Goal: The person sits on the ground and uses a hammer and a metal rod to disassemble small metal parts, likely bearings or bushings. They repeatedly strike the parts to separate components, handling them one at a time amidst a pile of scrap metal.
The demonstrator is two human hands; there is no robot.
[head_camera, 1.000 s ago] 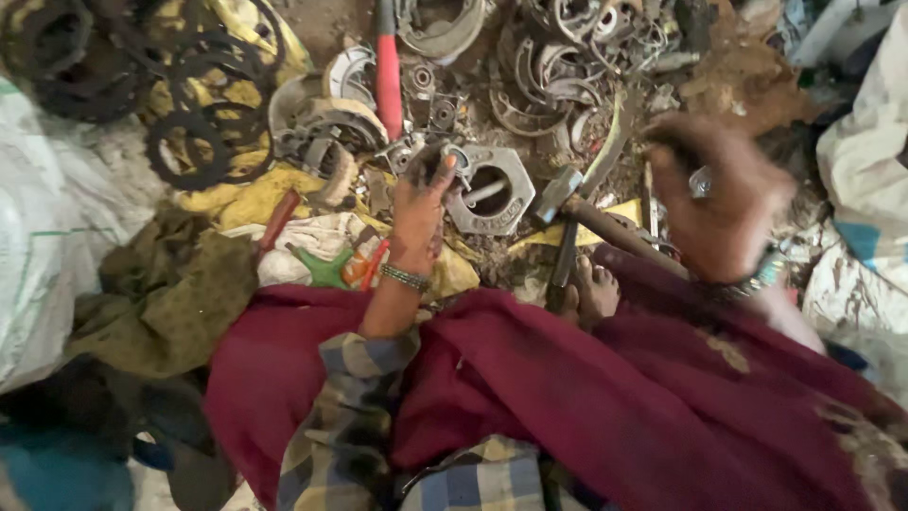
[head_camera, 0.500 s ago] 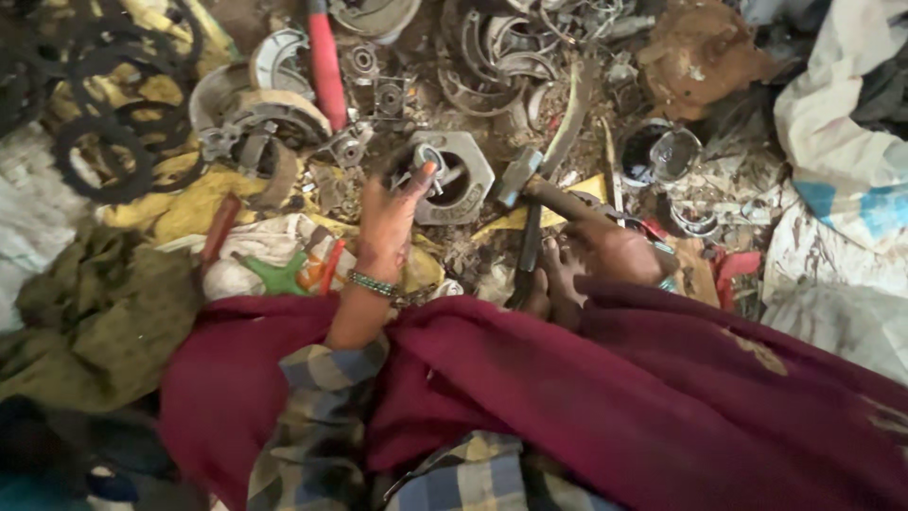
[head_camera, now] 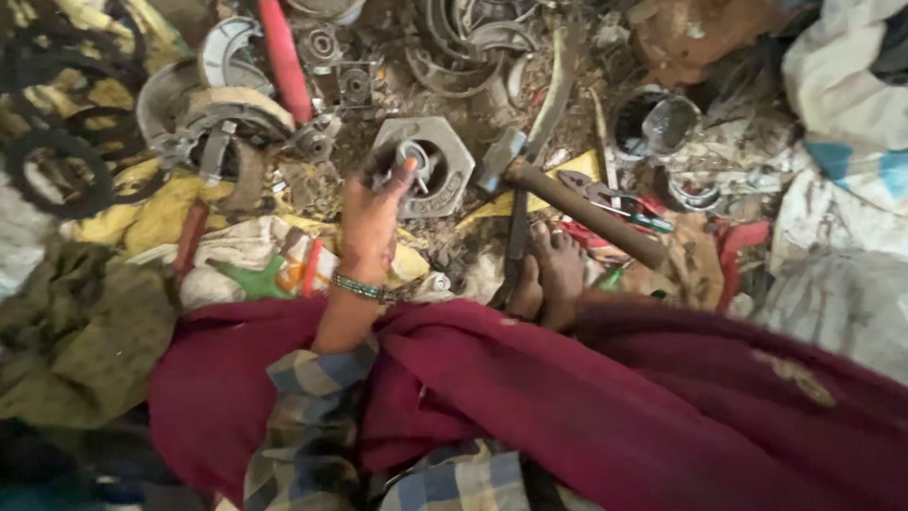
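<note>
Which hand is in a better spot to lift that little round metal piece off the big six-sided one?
Probably the left hand. Its fingertips already touch the small round metal piece on the big six-sided metal part. The right hand is not in view, and the hammer lies alone beside a bare foot.

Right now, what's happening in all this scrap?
A person sits on the ground amid metal parts. The left hand holds a small round part over a hexagonal metal piece. A hammer lies beside it, near a bare foot. The right hand is out of view. Black sprockets lie far left.
</note>
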